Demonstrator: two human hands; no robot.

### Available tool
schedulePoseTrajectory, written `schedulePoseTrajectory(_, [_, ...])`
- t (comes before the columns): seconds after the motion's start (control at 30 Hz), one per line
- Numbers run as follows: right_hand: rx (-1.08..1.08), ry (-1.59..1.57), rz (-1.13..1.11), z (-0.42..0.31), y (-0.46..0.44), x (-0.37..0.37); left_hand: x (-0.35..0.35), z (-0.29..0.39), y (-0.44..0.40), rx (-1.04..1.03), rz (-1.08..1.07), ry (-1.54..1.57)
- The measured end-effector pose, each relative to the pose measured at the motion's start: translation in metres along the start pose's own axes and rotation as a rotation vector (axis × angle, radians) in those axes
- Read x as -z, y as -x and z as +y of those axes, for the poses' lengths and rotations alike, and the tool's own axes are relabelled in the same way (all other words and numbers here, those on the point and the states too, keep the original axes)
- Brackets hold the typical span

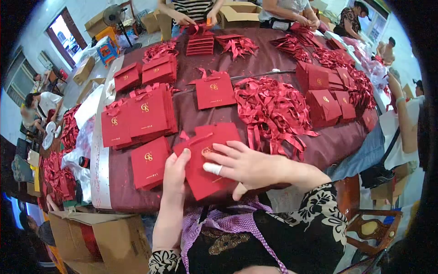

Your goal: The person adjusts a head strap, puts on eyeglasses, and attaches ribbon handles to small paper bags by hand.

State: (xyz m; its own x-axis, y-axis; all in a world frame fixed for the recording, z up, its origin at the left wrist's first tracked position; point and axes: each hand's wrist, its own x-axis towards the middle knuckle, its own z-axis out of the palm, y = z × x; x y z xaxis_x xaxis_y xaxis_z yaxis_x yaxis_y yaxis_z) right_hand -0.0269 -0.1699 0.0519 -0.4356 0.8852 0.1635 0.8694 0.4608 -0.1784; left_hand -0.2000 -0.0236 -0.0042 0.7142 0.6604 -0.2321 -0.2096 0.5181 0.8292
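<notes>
A red paper gift bag point(200, 176) with gold lettering and a ribbon handle lies tilted in front of me at the table's near edge. My left hand point(174, 171) grips its left side, thumb on the front face, the other fingers mostly hidden. Across the front lies my right hand point(244, 166), fingers stretched out and a white wrap point(212, 169) on one of them. Partly under this bag is another red bag point(223, 131). Just left rests a small stack of bags point(150, 162); beyond my hands, one bag point(213, 91) lies with its ribbon upward.
A heap of red ribbons point(273, 109) lies right of centre. Bag stacks stand at left point(146, 114) and right point(323, 106). Other people's hands point(185, 19) work at the far edge. A cardboard box point(100, 237) is at lower left, a wooden chair point(374, 230) at lower right.
</notes>
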Motion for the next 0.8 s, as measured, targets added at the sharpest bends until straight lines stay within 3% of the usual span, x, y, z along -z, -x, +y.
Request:
schedulePoseTrajectory(0.03, [0.006, 0.163, 0.035, 0.001, -0.001, -0.005, 0.003, 0.004, -0.004, -0.056, 0.03, -0.134])
schedulePoseTrajectory(0.07, [0.014, 0.327, 0.068, 0.003, -0.004, -0.01, 0.003, 0.006, -0.008, -0.035, 0.006, -0.045])
schedulePoseTrajectory(0.1, [-0.028, 0.215, 0.126, 0.006, -0.008, -0.001, 0.001, 0.009, -0.012, -0.014, -0.016, 0.045])
schedulePoseTrajectory(0.13, [-0.06, 0.251, 0.129, 0.018, -0.012, 0.005, -0.027, 0.022, -0.003, -0.135, 0.021, 0.151])
schedulePoseTrajectory(0.2, [-0.093, 0.263, 0.336, 0.055, -0.026, 0.021, -0.005, 0.02, -0.015, -0.173, -0.242, 0.293])
schedulePoseTrajectory(0.27, [-0.062, 0.289, 0.677, 0.101, -0.048, 0.036, -0.002, 0.013, -0.014, -0.343, -0.091, 0.035])
schedulePoseTrajectory(0.3, [-0.144, 0.355, 0.689, 0.124, -0.056, 0.037, 0.001, 0.006, -0.015, -0.465, -0.019, -0.189])
schedulePoseTrajectory(0.37, [-0.179, 0.485, 0.835, 0.159, -0.067, 0.031, 0.007, -0.004, -0.008, -0.45, 0.006, -0.289])
schedulePoseTrajectory(0.43, [-0.199, 0.531, 0.826, 0.203, -0.076, 0.003, 0.006, -0.01, 0.001, -0.403, 0.047, -0.401])
schedulePoseTrajectory(0.5, [-0.228, 0.516, 0.581, 0.239, -0.076, -0.038, 0.014, -0.02, 0.006, -0.413, 0.064, -0.491])
schedulePoseTrajectory(0.53, [-0.346, 0.467, 0.29, 0.253, -0.07, -0.064, 0.014, -0.021, 0.01, -0.408, 0.067, -0.524])
schedulePoseTrajectory(0.57, [-0.5, 0.201, -0.121, 0.254, -0.068, -0.069, 0.018, -0.022, 0.011, -0.397, 0.062, -0.529])
schedulePoseTrajectory(0.7, [-0.488, -0.162, 0.021, 0.272, -0.054, -0.075, 0.026, -0.03, 0.012, -0.382, 0.038, -0.68])
schedulePoseTrajectory(0.77, [-0.604, -0.191, 0.336, 0.281, -0.045, -0.071, 0.023, -0.032, 0.009, -0.389, 0.027, -0.692])
schedulePoseTrajectory(0.8, [-0.675, -0.149, 0.383, 0.278, -0.037, -0.063, 0.02, -0.034, 0.007, -0.446, 0.015, -0.751])
